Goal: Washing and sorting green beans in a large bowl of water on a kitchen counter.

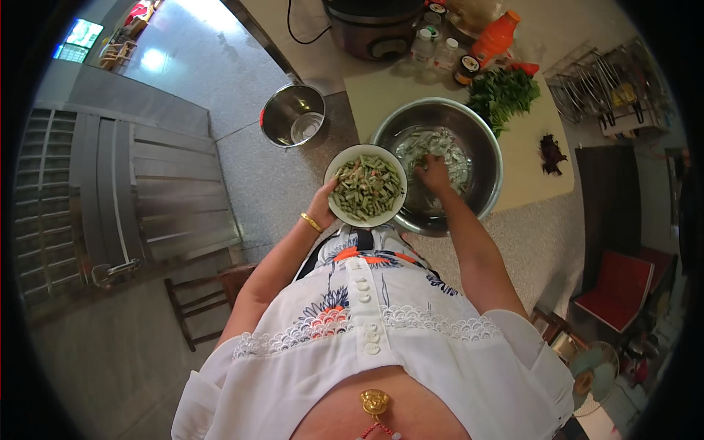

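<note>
My left hand (325, 202) grips the left rim of a white bowl (336, 161) with a dark edge. Cut green vegetable stems (367, 187), with a few reddish bits among them, fill the bowl. Directly to its right stands a wide stainless steel basin (488, 159) with water in it, and the bowl overlaps the basin's left side. Inside the basin my right hand (435, 175) reaches down with bent fingers. Pale, glinting pieces (440, 144) lie in the water around it; their kind is unclear. The right fingertips are partly hidden, so a hold on anything cannot be made out.
Leafy greens (503, 99) lie behind the basin, near an orange bottle (495, 38), several small bottles and jars, and an electric cooker (379, 33). Dark purplish leaves (551, 155) are on the table's right. A steel bucket (293, 116) stands left; a wooden chair (198, 308) is lower left.
</note>
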`<move>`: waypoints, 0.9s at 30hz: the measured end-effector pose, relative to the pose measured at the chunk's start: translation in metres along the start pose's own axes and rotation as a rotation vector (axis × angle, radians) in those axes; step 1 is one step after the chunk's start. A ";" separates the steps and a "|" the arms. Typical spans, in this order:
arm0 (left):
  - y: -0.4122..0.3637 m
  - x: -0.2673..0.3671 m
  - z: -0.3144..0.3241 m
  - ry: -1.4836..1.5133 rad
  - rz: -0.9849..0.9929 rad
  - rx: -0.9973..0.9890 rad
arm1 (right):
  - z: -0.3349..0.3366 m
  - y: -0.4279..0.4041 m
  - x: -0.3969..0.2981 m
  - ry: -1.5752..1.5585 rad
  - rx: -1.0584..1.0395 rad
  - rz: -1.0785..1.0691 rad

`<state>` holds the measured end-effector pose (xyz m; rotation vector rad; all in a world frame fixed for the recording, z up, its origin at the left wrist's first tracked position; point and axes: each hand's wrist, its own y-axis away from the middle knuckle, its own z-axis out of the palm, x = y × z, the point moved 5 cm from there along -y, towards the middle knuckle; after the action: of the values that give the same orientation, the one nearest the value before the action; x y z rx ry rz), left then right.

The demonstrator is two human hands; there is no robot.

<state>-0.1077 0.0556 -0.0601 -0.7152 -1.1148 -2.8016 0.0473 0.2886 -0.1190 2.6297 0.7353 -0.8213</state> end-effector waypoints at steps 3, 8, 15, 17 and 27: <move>-0.004 -0.001 -0.001 0.029 -0.023 -0.044 | 0.019 0.022 -0.016 0.068 -0.206 -0.129; -0.004 0.001 0.003 0.010 -0.034 -0.061 | 0.043 0.052 -0.005 0.170 -0.342 -0.196; -0.008 0.001 0.000 0.018 0.000 -0.125 | 0.003 0.070 -0.022 0.045 -0.416 -0.184; -0.006 0.001 -0.001 0.030 0.006 -0.129 | -0.022 0.075 -0.036 -0.815 -0.446 0.360; -0.004 0.002 0.007 -0.033 -0.042 -0.183 | -0.043 0.088 -0.041 -0.514 -0.151 0.251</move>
<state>-0.1075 0.0639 -0.0574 -0.7630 -0.8953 -2.9660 0.0857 0.2177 -0.0497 2.1744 0.3067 -1.2362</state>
